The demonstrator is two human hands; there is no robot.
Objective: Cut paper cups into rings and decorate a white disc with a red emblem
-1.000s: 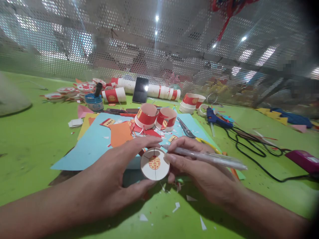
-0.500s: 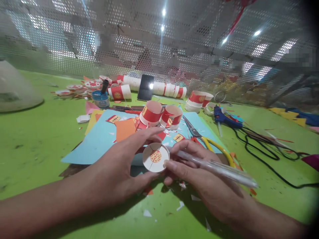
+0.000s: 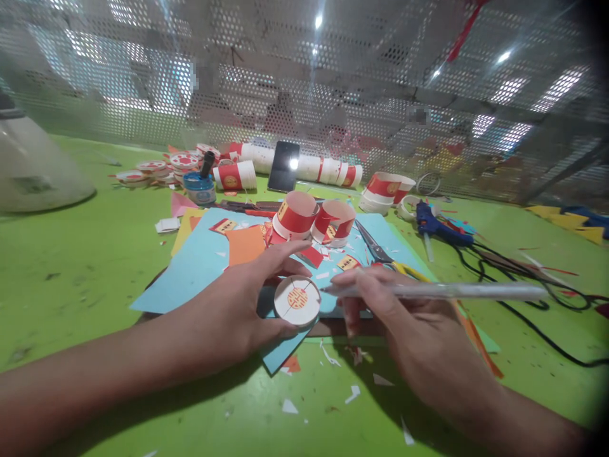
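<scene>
My left hand [image 3: 238,311] holds a round white disc [image 3: 297,301] by its edge, between the thumb below and the fingers above. The disc bears an orange pattern at its centre and thin dark lines running outward. In my right hand [image 3: 413,336] is a clear pen [image 3: 457,291], its tip pointing left, close to the disc's right edge; whether they touch is unclear. Beyond the disc, two red and white paper cup pieces [image 3: 295,214] stand on light blue paper [image 3: 190,279]. Scissors with yellow handles [image 3: 373,244] lie behind my right hand, partly covered by it.
A phone [image 3: 283,166] leans on a row of white cups [image 3: 309,168] at the back. A blue jar [image 3: 200,188] stands left of it, a blue glue gun [image 3: 438,227] with black cable lies right. Paper scraps [image 3: 290,406] dot the green table [image 3: 95,266].
My right hand has let go of the disc's edge and now grips the pen with its tip toward the disc. The disc is tilted differently, and the view has shifted slightly.
</scene>
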